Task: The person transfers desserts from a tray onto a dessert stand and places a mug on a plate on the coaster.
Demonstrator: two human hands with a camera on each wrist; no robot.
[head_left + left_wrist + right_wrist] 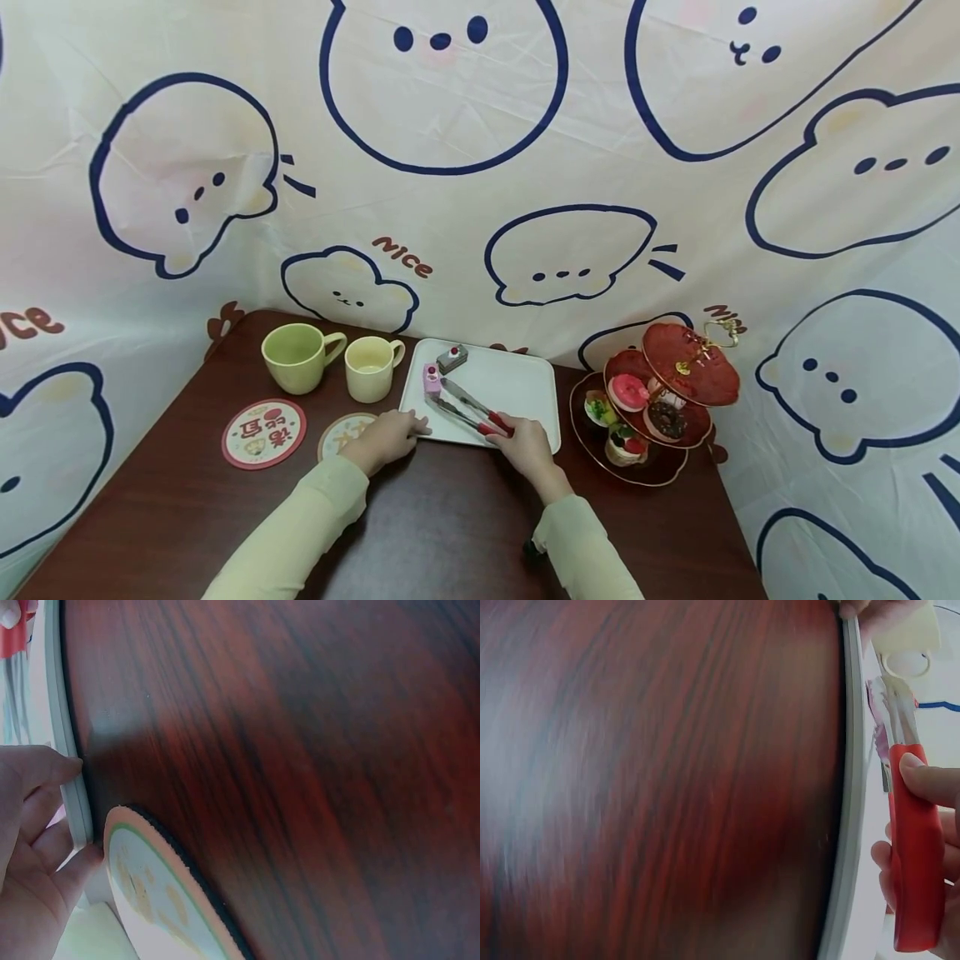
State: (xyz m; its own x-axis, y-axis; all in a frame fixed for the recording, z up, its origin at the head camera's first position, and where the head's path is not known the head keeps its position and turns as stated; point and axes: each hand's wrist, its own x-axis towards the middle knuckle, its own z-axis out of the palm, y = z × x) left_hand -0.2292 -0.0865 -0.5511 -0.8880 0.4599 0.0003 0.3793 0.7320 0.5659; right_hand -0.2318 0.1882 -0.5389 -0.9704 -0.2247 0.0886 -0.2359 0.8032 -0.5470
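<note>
My right hand (527, 448) grips a pair of metal tongs with red handles (916, 855), held low over the white tray (517, 387). The tongs' two arms are spread, and their tips are right at a small pink cake (432, 377) on the tray's left part. Just behind it lies a small grey-brown cake (452, 358) with a red topping. At the tray's near left corner, my left hand (390, 437) holds the rim; in the left wrist view its fingertips (71, 769) are on the tray edge.
To the left stand a green mug (294, 360) and a cream mug (369, 371). A red-rimmed coaster (264, 434) and a second coaster (330, 437), partly behind my left hand, lie before them. At right, a tiered red stand (686, 362) carries a pink donut (628, 392), chocolate donut and cupcakes.
</note>
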